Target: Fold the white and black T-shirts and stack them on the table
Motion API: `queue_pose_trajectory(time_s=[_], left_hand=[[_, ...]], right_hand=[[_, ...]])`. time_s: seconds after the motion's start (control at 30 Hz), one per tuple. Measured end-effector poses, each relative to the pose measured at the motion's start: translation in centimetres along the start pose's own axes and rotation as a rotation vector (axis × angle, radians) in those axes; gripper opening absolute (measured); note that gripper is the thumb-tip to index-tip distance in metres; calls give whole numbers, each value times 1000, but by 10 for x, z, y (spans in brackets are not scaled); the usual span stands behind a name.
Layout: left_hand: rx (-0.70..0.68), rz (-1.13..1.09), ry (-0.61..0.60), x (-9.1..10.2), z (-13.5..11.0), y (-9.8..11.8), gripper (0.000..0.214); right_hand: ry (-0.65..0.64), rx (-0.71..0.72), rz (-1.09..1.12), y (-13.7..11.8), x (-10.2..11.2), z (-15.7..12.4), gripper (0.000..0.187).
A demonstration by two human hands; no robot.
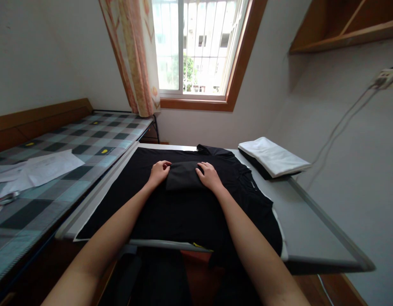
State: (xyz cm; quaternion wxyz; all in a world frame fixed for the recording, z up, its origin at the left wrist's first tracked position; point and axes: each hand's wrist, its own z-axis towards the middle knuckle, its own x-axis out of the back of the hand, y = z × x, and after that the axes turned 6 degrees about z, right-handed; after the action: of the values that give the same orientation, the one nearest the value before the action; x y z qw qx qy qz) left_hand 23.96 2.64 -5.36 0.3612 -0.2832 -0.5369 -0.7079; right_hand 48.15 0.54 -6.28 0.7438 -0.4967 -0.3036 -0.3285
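A black garment (183,208) lies spread over a grey table (311,229). In its middle is a folded-over black part (181,176). My left hand (158,171) grips the left edge of that fold, fingers curled over it. My right hand (208,175) holds the fold's right edge, with the fingers bent onto the cloth. Both forearms reach in from the bottom of the view.
A folded white cloth (273,155) lies on a dark one at the table's far right. A bed with a checked cover (72,144) and a sheet of paper (46,166) stands on the left. A window (196,46) and a curtain (135,55) are behind; cables (343,123) hang on the right wall.
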Motion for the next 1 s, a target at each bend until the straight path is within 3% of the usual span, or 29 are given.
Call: queue_pose_trajectory(time_s=[0.27, 0.43, 0.53, 0.6, 0.7, 0.83, 1.0], left_hand=[[-2, 115, 22, 0, -3, 0, 20], [-182, 122, 164, 5, -13, 16, 20], [-329, 102, 182, 7, -19, 31, 25], [-433, 132, 127, 5, -23, 37, 31], [-527, 251, -27, -3, -28, 38, 49], [-447, 412, -235, -14, -29, 31, 68], [-404, 444, -267, -19, -28, 29, 73]], right_hand=[[7, 10, -28, 1, -2, 0, 43], [46, 37, -117, -6, 3, -1, 43], [110, 85, -158, -15, 5, -2, 43], [127, 118, -152, -20, 5, -2, 45], [35, 148, -135, -24, 2, -2, 49], [-131, 100, -151, -21, -4, -2, 53], [-168, 74, -141, -18, -5, 1, 53]])
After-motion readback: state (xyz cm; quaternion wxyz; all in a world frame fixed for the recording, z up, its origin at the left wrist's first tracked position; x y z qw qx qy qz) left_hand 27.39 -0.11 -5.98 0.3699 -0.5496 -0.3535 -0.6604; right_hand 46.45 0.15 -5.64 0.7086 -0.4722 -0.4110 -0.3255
